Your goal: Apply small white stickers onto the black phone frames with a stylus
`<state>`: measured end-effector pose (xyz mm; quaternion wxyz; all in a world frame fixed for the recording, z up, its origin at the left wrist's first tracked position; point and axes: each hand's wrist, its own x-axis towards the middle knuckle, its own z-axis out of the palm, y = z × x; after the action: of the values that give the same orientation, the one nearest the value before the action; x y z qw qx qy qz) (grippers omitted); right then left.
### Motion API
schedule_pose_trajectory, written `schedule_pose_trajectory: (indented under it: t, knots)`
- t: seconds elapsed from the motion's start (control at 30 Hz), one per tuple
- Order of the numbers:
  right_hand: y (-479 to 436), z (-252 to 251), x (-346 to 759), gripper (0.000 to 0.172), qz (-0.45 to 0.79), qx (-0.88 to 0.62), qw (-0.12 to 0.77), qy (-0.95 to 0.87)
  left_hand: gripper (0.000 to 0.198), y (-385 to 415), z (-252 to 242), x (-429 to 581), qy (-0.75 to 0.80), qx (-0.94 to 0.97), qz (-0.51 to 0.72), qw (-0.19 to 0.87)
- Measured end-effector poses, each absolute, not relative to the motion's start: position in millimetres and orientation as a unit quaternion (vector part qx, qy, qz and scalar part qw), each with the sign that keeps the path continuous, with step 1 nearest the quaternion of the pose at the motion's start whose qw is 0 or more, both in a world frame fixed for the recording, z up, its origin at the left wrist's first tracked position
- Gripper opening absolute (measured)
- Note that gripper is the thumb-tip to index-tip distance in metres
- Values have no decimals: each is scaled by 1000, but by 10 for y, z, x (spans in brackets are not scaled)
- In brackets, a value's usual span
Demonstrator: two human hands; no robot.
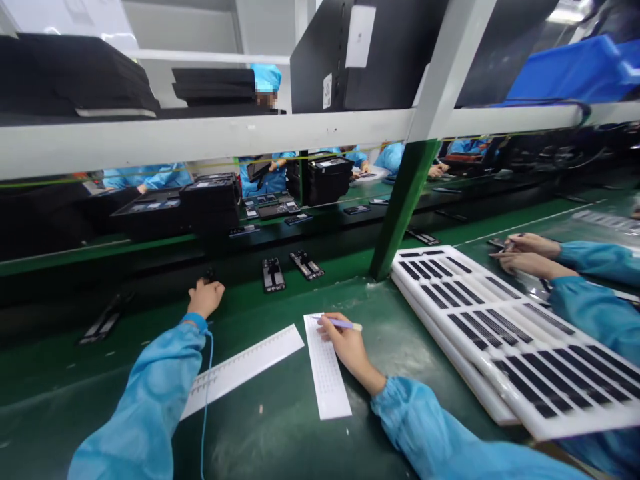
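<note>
My left hand (205, 298) reaches forward to the edge of the dark conveyor belt (150, 280) and closes on a small dark part there; the part is mostly hidden by the fingers. My right hand (349, 345) rests on a white perforated strip (326, 370) and holds a thin purple-and-white tool (343, 324) with its tip on the strip's far end. A second white strip (245, 369) lies at an angle between my arms. Two dark rectangular parts (273, 275) (307, 265) lie on the belt ahead.
White trays (505, 327) with dark slots are stacked at the right. A co-worker's hands (527, 255) in blue sleeves work at the far right. A green post (403, 207) rises ahead. Black trays (213, 197) and several people sit beyond the belt.
</note>
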<state>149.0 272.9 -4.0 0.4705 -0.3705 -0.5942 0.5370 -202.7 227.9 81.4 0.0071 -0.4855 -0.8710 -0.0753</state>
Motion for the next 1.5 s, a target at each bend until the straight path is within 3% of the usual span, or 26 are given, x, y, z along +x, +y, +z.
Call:
schedule_pose_trajectory:
  t: [0.13,0.37,0.5,0.67,0.97,1.17,1.5]
  knots:
    - [2769,51,1570,54,569,-374,443,-583,35,1612,872,-1490,-818,-565,-98,33]
    - [2510,114,1836,53,615,-380,370,-584,29,371,349,-23,-708,-684,-99,144]
    - [2070,24,2072,51,625,-396,350,-574,27,405,199,171,-695,-706,-75,118]
    - [1840,-20,2256,54,613,-430,360,-556,56,529,181,174,-676,-724,-68,124]
    - [1880,-54,2271,57,605,-454,356,-549,71,814,4,294,-532,-834,-126,79]
    - [1862,-36,2292,56,600,-457,354,-553,69,846,-66,263,-537,-835,-122,21]
    - [1845,-53,2322,51,597,-438,355,-571,69,834,-60,266,-532,-837,-129,15]
